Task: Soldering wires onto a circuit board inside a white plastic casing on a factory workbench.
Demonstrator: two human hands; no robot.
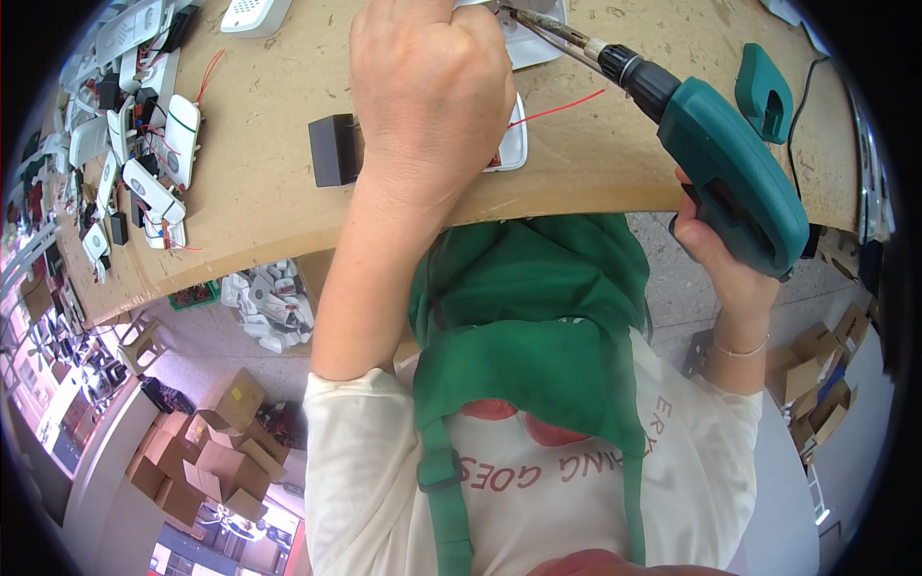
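My right hand (715,240) is wrapped round the handle of a green pistol-shaped soldering gun (735,168). Its dark collar and narrow metal tip (552,31) point up and left, ending just beyond my left hand (432,82). That left hand is closed, its back turned up and its fingertips hidden, so what it grips cannot be made out. By the tip lies a white plastic casing (543,43). Partly under my left hand is another white casing (517,144), with a red wire (562,108) running out to the right. A black box-shaped part (332,151) sits left of my wrist.
White casings, black parts and red wires form a heap (144,144) at the table's left. A white housing (254,14) is at the far edge. A green holder (764,93) and a black cable (795,125) are on the right. Cardboard boxes (230,466) stand below left.
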